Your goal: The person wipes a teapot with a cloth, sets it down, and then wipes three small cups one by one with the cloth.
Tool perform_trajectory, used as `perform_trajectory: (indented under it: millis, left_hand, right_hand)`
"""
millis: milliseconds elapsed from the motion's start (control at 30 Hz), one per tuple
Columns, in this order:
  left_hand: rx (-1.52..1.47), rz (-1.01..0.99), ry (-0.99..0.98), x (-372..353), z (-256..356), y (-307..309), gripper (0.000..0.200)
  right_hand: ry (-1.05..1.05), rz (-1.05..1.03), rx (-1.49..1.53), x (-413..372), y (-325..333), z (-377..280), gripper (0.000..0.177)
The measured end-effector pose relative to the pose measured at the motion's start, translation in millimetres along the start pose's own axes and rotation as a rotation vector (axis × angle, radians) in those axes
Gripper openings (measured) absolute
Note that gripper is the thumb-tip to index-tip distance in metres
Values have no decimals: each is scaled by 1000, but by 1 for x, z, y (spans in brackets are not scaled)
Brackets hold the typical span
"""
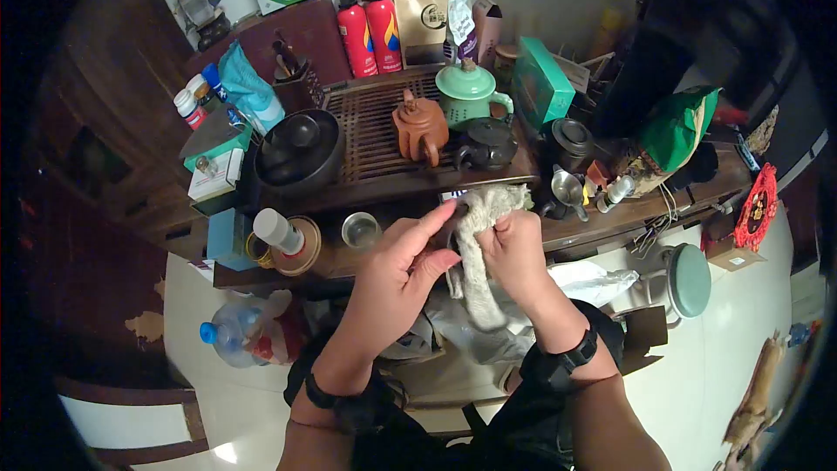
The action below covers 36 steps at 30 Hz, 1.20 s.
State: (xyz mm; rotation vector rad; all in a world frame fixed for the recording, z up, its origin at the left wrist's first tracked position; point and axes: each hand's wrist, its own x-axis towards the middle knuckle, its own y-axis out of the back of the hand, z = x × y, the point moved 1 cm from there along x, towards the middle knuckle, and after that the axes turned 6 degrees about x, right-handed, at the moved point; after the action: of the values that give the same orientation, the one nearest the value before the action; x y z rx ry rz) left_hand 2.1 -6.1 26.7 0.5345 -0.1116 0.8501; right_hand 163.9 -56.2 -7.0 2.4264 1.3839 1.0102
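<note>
My right hand (516, 249) is closed on a grey-white cloth (478, 283), bunched at the top and hanging down in front of me. My left hand (397, 266) is curled beside it, index finger and thumb on either side of a small dark thing pressed against the cloth; what this is I cannot make out. Left of that hand stands a metal cup (360, 231). Behind the hands, a brown clay teapot (420, 126), a dark teapot (486, 144) and a lidded green pot (466, 92) rest on a slatted tea tray (370, 135).
A black bowl (299, 153) sits at the tray's left. To the right are a steel pitcher (568, 190), a black canister (568, 141) and a green box (542, 83). A white bottle (279, 231) stands at front left; a large water jug (235, 336) is on the floor.
</note>
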Motion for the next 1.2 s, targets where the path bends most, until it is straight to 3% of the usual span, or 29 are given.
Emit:
perform_trajectory:
  millis: [67,167,200,333,467,533,567,633,700,733,867,1000,1100,1200]
  left_hand:
    - [-193,122,44,-1,-8,-11,48]
    - [-305,166,-64,0,-4,-22,48]
    - [-289,168,-26,-1,-7,-20,44]
    - [-164,69,10,-2,-9,-11,44]
    - [25,-10,-16,0,-8,-4,41]
    - [50,-76,44,1,-10,0,38]
    - [-20,-78,91,2,-10,0,38]
    - [-164,-81,189,2,-10,-6,39]
    - [-422,38,61,0,-13,-22,44]
    - [-349,2,28,-3,-16,-24,52]
    - [-266,153,-41,0,-17,-31,50]
    - [50,16,-59,4,-14,-11,39]
    - [-121,-46,64,2,-21,-15,42]
    - [-447,124,-16,1,-16,-35,44]
  right_hand:
    - [8,93,152,0,-4,-3,23]
    - [-131,109,186,1,-1,-10,22]
    - [-48,51,50,0,0,-9,15]
    - [43,91,185,7,1,-8,5]
    - [-6,-31,-54,5,5,1,10]
    - [184,-40,-82,2,-2,8,12]
    - [279,-44,-97,2,-3,9,12]
    - [224,65,-17,6,2,-10,13]
    - [105,218,100,10,5,-17,15]
    - [17,226,50,8,7,-10,14]
    - [84,181,127,10,9,-12,16]
    - [240,-41,9,9,11,-11,24]
    - [153,39,120,12,9,-12,20]
    - [12,125,-15,9,6,-7,13]
